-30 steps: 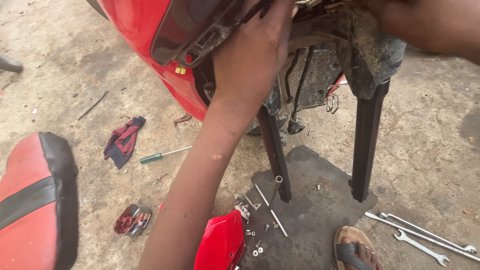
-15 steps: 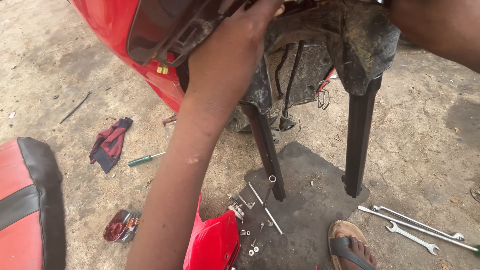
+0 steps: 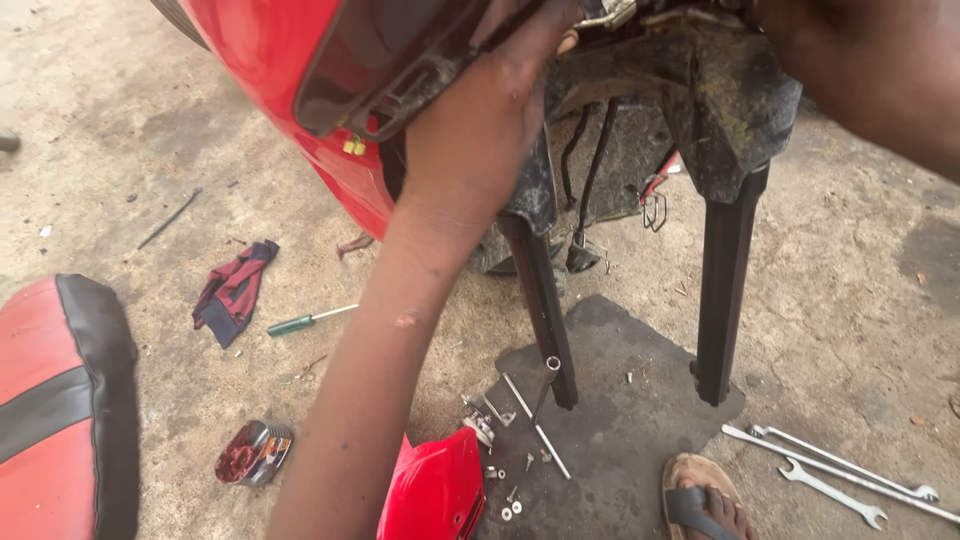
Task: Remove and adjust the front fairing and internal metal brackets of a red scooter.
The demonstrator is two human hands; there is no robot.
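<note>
Fingers (image 3: 500, 60) of the left hand (image 3: 480, 120) curl round the dark panel (image 3: 390, 60) at twelve o'clock; right hand's grip can't be told. Best support the panel evenly.

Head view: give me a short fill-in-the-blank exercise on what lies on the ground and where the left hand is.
1. The left hand presses against the dark underside of the ____ body panel.
2. The screwdriver on the concrete has a ____ handle.
3. The spanners lie to the ____ of the sandalled foot.
4. The loose seat is red with a ____ stripe.

Missing words: red; green; right; black
</note>
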